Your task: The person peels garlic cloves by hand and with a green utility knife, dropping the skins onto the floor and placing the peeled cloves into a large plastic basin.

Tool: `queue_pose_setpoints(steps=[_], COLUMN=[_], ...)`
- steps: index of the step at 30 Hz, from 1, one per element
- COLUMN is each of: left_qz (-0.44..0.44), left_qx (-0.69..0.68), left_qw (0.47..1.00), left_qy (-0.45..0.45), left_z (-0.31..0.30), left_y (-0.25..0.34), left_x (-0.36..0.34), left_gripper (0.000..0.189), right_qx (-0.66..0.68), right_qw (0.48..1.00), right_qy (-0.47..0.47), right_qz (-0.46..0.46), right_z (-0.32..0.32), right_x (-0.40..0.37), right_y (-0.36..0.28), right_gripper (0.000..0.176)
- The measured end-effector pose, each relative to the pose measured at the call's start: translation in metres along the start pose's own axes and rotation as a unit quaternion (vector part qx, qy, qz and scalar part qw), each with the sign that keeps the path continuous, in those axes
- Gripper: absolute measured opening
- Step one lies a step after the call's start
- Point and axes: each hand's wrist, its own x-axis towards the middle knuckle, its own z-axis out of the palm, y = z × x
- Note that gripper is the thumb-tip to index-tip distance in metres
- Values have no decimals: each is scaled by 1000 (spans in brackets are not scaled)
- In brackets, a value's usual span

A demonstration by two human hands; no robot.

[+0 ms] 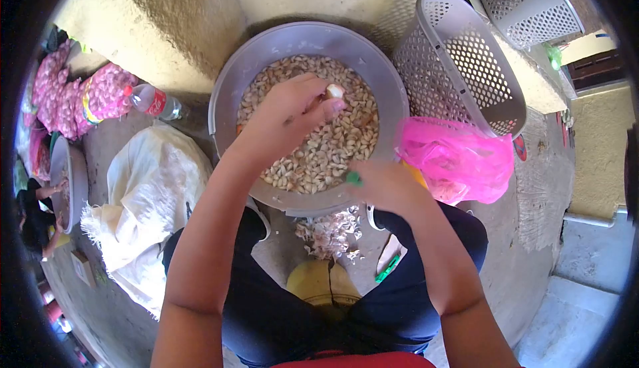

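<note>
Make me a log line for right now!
left hand: holds clove | right hand: green object at fingers | tub: many cloves inside

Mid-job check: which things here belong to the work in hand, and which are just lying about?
Likely in use:
- left hand, holding a pale clove
- right hand, green object at its fingers
- basin of cloves

Apparently lying about:
- Coca-Cola bottle
- white sack
- pink bag
- upright perforated basket

Beige cloves (pixel 311 173); grey basin (pixel 306 40)
</note>
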Motion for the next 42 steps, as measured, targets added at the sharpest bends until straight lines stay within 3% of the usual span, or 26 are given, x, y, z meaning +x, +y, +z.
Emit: queue_pose_setpoints(steps=[4, 5, 7, 10, 13, 22, 28, 31, 40, 42], left_qz=[-66, -56, -35, -20, 78, 107, 69, 126, 11, 19], left_qx=[-15, -45, -104, -107, -44, 12, -23, -55, -151, -147], left_qw=[997, 997, 993, 992, 995, 988, 997, 987, 988, 989], left_qy=[-26, -34, -52, -66, -49, -108, 14, 81, 14, 9], left_z=[1, 3, 9, 10, 15, 11, 8, 13, 6, 5], left_y=[0, -2, -3, 3, -5, 3, 14, 7, 12, 10], left_x=[1, 1, 1, 1, 2, 0, 0, 2, -1, -1], left_gripper=[25, 26, 29, 32, 33, 37, 33, 25, 14, 13], right_qx=[110, 274, 576, 661, 703, 762, 816, 802, 755, 751], right_qw=[952, 925, 793, 730, 696, 642, 576, 593, 648, 651], right_qy=[281, 261, 198, 174, 142, 78, 48, 64, 101, 105], right_qz=[46, 40, 24, 1, 38, 32, -8, -2, -4, 0], right_z=[-12, -18, -35, -34, -35, -34, -32, -33, -32, -33], right_x=[17, 17, 12, 13, 12, 10, 11, 11, 11, 9], right_y=[5, 3, -11, -12, -15, -15, -7, -8, -8, -9], right_gripper=[32, 31, 30, 30, 31, 22, 26, 30, 36, 36])
